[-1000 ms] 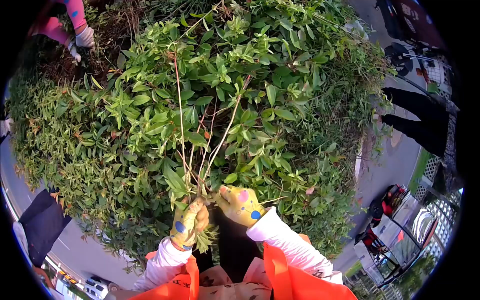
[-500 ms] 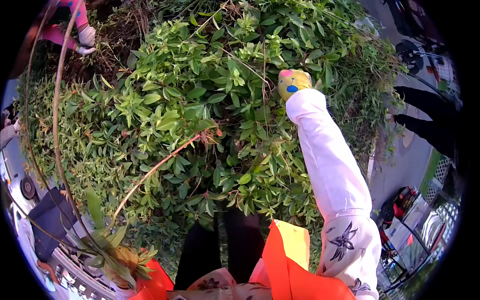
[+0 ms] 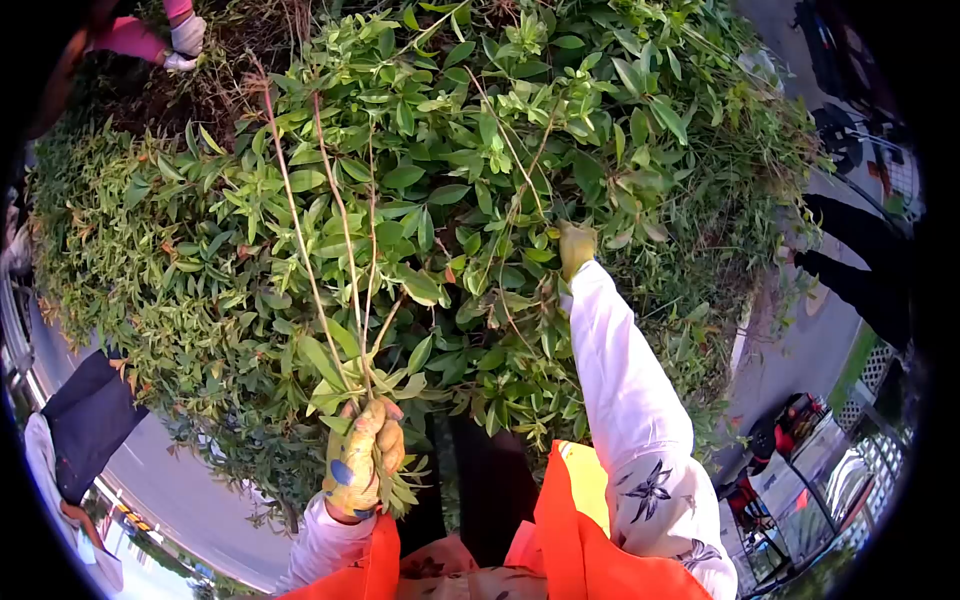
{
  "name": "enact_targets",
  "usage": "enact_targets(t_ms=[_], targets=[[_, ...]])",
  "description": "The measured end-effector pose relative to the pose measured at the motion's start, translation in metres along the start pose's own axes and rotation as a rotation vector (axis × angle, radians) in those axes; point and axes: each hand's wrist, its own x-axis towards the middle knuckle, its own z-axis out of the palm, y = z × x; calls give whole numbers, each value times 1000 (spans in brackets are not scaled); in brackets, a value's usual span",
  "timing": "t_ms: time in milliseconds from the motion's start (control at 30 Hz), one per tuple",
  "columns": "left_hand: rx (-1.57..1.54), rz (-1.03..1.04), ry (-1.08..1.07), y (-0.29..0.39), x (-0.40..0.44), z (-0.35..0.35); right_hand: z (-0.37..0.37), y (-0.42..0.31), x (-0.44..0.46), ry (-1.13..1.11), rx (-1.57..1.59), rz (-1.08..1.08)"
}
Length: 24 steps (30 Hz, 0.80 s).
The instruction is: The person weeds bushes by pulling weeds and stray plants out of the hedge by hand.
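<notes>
My left hand [image 3: 362, 455], in a patterned yellow glove, is closed around several leafy plant stems [image 3: 345, 250]. Their leaves bunch at the glove, while the long bare stalks point away from me; one ends in reddish, root-like strands. Farther forward and to the right, my right hand [image 3: 577, 250], also in a yellow glove, reaches into the mass of green leafy plants [image 3: 440, 190]. Its fingers look closed among thin stems and leaves, but what they grip is hidden.
At the upper left, another person's white-gloved hand [image 3: 188, 36] works near dark soil [image 3: 170, 105]. A person's dark-trousered legs [image 3: 850, 240] stand on the right pavement. A loaded cart [image 3: 800, 470] stands at lower right. Dark cloth [image 3: 95, 420] hangs at left, beside the road [image 3: 180, 500].
My left hand has come up and inward from the lower left, swinging the stems upright before me. My right hand has drawn back slightly toward me and turned. The other person's hand shifted slightly.
</notes>
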Motion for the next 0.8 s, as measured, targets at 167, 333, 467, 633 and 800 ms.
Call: enact_targets(t_ms=[167, 333, 467, 633, 800], targets=[[82, -32, 22, -19, 32, 19, -12, -28, -51, 111, 1180, 509], [326, 82, -39, -40, 48, 42, -102, -30, -206, 404, 537, 227], [124, 30, -266, -54, 51, 69, -182, -76, -261, 288, 451, -227], [282, 82, -49, -53, 51, 54, -197, -94, -228, -276, 662, -754], [130, 30, -98, -31, 38, -20, -225, -32, -44, 444, 1009, -76]])
